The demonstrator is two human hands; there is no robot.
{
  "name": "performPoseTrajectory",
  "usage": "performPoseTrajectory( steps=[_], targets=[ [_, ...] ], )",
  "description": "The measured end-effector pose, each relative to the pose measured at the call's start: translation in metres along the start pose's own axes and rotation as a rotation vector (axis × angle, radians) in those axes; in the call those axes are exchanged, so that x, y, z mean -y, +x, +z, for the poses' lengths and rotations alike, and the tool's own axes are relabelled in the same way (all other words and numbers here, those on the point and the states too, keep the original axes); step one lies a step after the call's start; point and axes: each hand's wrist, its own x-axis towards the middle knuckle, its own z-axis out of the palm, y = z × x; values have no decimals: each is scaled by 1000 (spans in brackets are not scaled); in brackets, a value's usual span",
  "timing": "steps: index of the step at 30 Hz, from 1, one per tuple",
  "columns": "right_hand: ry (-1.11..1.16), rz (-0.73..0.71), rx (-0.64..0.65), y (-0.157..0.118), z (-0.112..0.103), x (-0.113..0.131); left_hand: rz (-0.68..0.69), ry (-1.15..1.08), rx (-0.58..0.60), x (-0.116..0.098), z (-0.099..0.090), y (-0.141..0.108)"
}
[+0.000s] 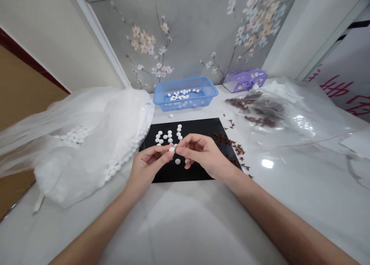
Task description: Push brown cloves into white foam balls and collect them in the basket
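Head view, left to right:
- sheer white bag (86,114) holding many white round beads (73,137)
- your left hand (147,168) and right hand (204,155), fingertips closed together on one white bead (172,149), above a black rectangular mat (199,127) with more beads laid out
- blue plastic basket (185,107) holding fewer beads

Bright even light; small glare spot on glossy white tabletop (267,164); wide-angle bending at edges.

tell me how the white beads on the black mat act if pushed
The white bead lying alone on the black mat looks rounded, so it will probably roll or skid if pushed. Its smooth look suggests it could slip from fingertips. It is probably light: the one between the left hand and right hand seems held by fingertips alone.
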Motion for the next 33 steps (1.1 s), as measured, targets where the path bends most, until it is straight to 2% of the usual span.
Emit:
performPoseTrajectory(
  steps=[12, 19, 28, 33],
  targets=[
    [51, 53, 47, 1, -4, -7, 30, -3, 67, 1, -2, -1],
    [76, 56, 146, -1, -6, -5, 157, 161, 92, -6, -5, -3],
    [75, 85, 197, -1, -9, -4, 210, 187, 148, -12, -5, -3],
    [34, 88, 231, -1, -11, -2, 292, 219, 195, -14, -6, -2]
  ],
)
